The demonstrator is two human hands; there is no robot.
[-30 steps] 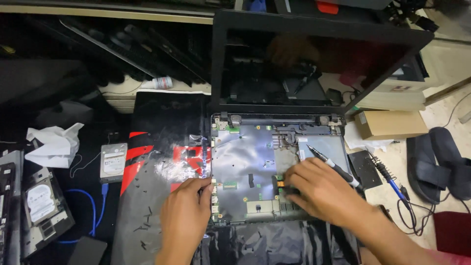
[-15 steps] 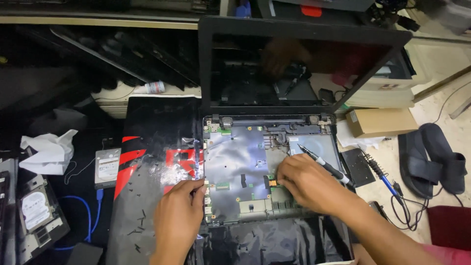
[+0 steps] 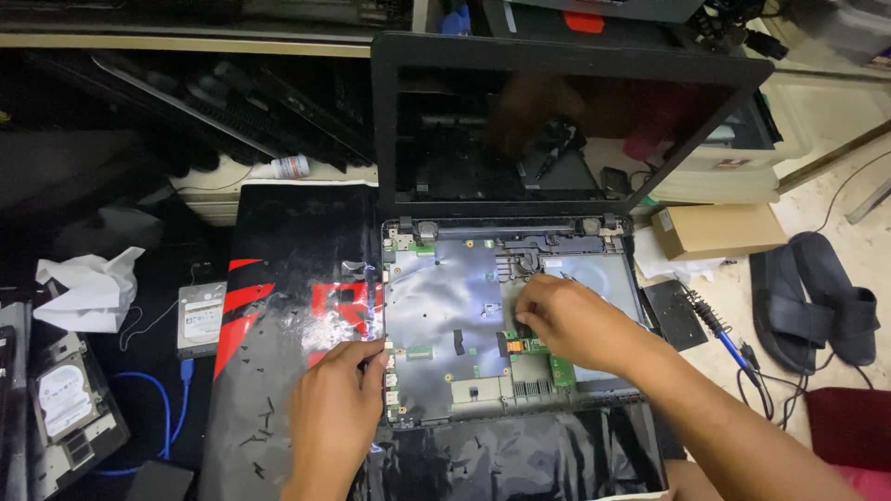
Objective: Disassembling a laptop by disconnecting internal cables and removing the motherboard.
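An opened laptop (image 3: 506, 325) lies on the desk with its keyboard cover off, the bare grey board and shielding showing, and its dark screen (image 3: 548, 121) standing upright at the far side. The left hand (image 3: 336, 408) rests at the laptop's left edge, fingers curled together and pressed against the rim near the side ports, lying partly on the black and red mat (image 3: 278, 306) that runs beside the machine. The right hand (image 3: 568, 320) reaches in from the right and sits over the middle of the board, fingertips bunched downward just above a green circuit strip (image 3: 529, 345); whether it pinches anything there cannot be told. Compared with 0.5 s ago, the right hand has moved left and slightly farther in, from the right part of the chassis toward its centre, so the pale panel at the right side is now more uncovered; the dark pen-like tool that lay by that hand is no longer visible. The left hand has kept its place at the left rim. To the left of the mat lie a bare hard drive (image 3: 201, 318), crumpled white tissue (image 3: 88, 289) and a blue cable (image 3: 172, 417). To the right, on the floor, are a blue-handled soldering iron (image 3: 719, 329), a cardboard box (image 3: 719, 229) and 2 black sandals (image 3: 817, 297).
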